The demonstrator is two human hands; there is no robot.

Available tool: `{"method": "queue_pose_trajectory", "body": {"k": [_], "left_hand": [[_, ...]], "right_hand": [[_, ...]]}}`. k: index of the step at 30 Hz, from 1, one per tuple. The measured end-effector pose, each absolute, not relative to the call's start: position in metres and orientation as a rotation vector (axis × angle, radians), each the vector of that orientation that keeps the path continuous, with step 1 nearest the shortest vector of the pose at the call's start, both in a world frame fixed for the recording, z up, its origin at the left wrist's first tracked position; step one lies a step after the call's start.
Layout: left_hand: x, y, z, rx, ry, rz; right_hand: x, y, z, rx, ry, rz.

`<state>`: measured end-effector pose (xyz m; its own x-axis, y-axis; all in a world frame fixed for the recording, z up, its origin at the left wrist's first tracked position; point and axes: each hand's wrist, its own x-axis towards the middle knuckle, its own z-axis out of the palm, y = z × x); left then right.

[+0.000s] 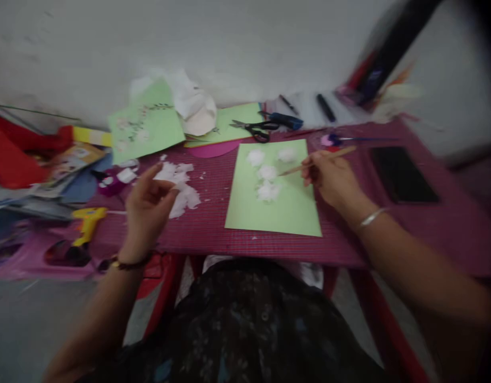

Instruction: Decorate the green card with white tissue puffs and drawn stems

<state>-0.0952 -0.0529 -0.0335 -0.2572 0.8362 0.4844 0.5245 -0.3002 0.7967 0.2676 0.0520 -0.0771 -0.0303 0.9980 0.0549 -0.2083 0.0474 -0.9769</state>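
My right hand (329, 178) grips a thin wooden stick (295, 169) with a tapered end, pencil-like; blur hides whether it is a pencil or a brush. Its tip is beside one of several white fluffy tufts (268, 172) on a light green sheet of paper (281, 215). My left hand (151, 205) hovers at the left, fingers loosely bent and apart, with nothing visible in it. Just beyond its fingertips lie torn white scraps (183, 197), which look like thin paper, on the purple table cover (213, 213).
Black scissors (257, 127) and a blue-handled tool (287, 121) lie behind the sheet. At left are a yellow glue gun (88, 223) and a decorated green card (153, 125). A dark phone or tablet (404, 174) lies at right. The wall (245, 48) bounds the back.
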Motion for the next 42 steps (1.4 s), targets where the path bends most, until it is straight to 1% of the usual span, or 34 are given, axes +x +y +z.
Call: {"method": "queue_pose_trajectory", "body": {"k": [1, 4, 8, 11, 14, 23, 27, 35, 39, 42], "left_hand": [[-0.085, -0.049, -0.029, 1.724, 1.592, 1.598], [-0.053, -0.026, -0.025, 1.714, 1.364, 1.513], [-0.004, 0.009, -0.036, 1.689, 1.000, 1.343], [0.024, 0.026, -0.045, 1.706, 0.901, 1.196], [0.036, 0.036, -0.053, 1.711, 0.899, 1.080], [0.005, 0.046, -0.078, 1.606, 1.032, 1.026], [0.008, 0.044, -0.078, 1.651, 1.066, 0.923], [0.013, 0.037, -0.071, 1.652, 0.993, 0.855], [0.025, 0.030, -0.074, 1.752, 0.979, 0.751], [0.036, 0.028, -0.082, 1.914, 1.043, 0.740]], "right_hand": [[0.269, 0.049, -0.076, -0.968, -1.145, 1.310], [0.274, 0.038, -0.078, -0.959, -1.277, 1.385], [0.281, 0.027, -0.087, -1.025, -1.339, 1.457], [0.283, 0.023, -0.091, -1.037, -1.348, 1.483], [0.281, 0.023, -0.091, -1.032, -1.384, 1.488], [0.268, 0.024, -0.092, -1.010, -1.467, 1.464], [0.266, 0.025, -0.093, -1.015, -1.408, 1.416], [0.268, 0.027, -0.095, -1.031, -1.345, 1.401], [0.270, 0.029, -0.095, -1.055, -1.270, 1.373], [0.271, 0.028, -0.093, -1.037, -1.264, 1.354]]}}
